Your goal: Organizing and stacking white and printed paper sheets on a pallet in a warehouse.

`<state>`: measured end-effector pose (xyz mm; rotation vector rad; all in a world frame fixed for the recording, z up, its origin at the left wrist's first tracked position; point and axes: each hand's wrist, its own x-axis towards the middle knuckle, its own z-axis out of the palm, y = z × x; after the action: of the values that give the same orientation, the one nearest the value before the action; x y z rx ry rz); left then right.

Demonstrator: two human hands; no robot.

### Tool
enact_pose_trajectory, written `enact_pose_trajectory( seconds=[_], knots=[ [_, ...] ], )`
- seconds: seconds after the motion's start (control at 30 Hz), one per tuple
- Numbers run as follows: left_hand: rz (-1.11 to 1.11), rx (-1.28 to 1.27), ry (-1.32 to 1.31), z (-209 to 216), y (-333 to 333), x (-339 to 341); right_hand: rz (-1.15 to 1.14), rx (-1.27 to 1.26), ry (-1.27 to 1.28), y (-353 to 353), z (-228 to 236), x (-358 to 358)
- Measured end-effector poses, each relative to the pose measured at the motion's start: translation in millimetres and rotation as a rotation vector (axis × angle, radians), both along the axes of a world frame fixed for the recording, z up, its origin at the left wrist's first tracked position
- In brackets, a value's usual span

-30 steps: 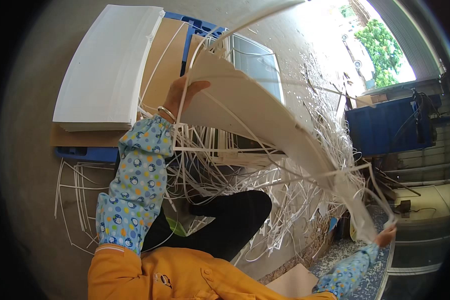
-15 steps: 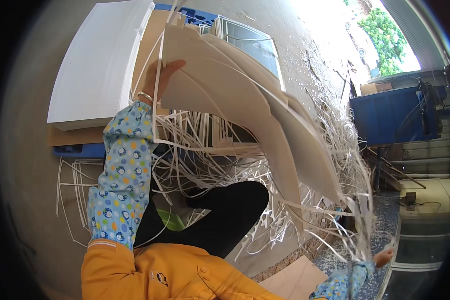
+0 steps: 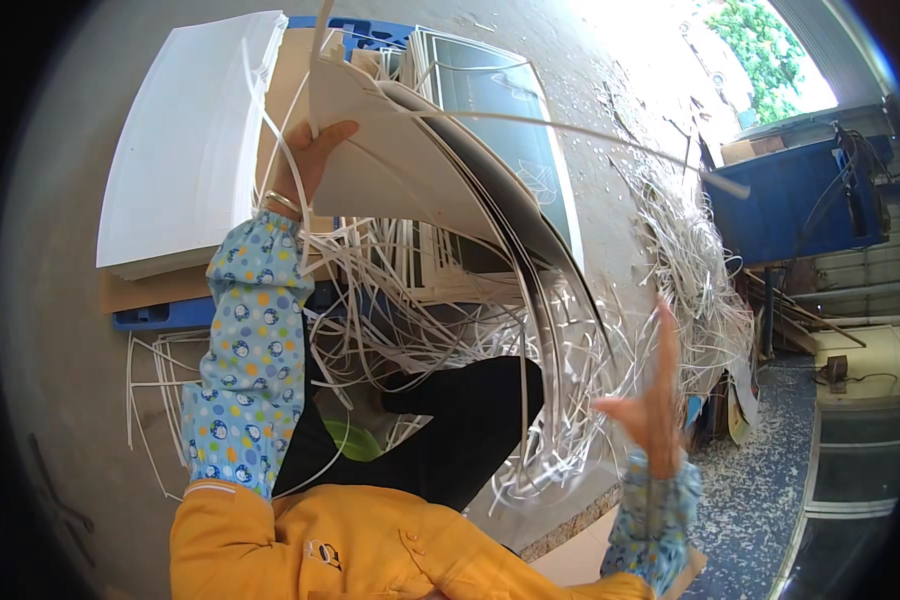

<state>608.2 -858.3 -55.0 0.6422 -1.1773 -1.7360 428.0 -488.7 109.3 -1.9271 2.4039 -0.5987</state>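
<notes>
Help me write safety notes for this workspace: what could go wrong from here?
Only the left hand grips the pale sheets, which bend and gape apart, so they might slip or crease; the right hand is open and does not appear to hold them. Loose white strips lie tangled close to the black-trousered legs and could snag them. A strip passing the bracelet might catch on it.

From where I stand, I can read no lettering or numbers anywhere; the small dark emblem (image 3: 323, 553) on the orange top (image 3: 370, 520) is illegible.
</notes>
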Motion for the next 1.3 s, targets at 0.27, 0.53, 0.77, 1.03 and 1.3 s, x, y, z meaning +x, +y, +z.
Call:
enact_pose_trajectory(
  seconds=[0.27,0.53,0.77,1.03,1.3],
  knots=[
    [-0.065,0.002,0.036,-10.0,-2.5,-10.4,-0.431,0.121,-0.016,-36.4,-54.5,-15.4],
    [-0.187,-0.016,-0.045,1.4,0.4,-6.9,-0.503,0.179,0.212,-92.1,-11.5,-123.5],
    [0.048,-0.322,0.105,-32.5,-20.9,-15.9,-0.345,0.217,0.344,-125.3,-19.1,-157.7],
    [0.6,-0.707,-0.159,66.3,3.2,-18.8,-0.327,0.052,0.384,-125.6,-34.4,-150.3],
    [0.573,-0.534,-0.353,83.2,-10.0,-18.9,-0.287,0.003,0.407,-115.4,-43.0,-148.7]
  ],
)
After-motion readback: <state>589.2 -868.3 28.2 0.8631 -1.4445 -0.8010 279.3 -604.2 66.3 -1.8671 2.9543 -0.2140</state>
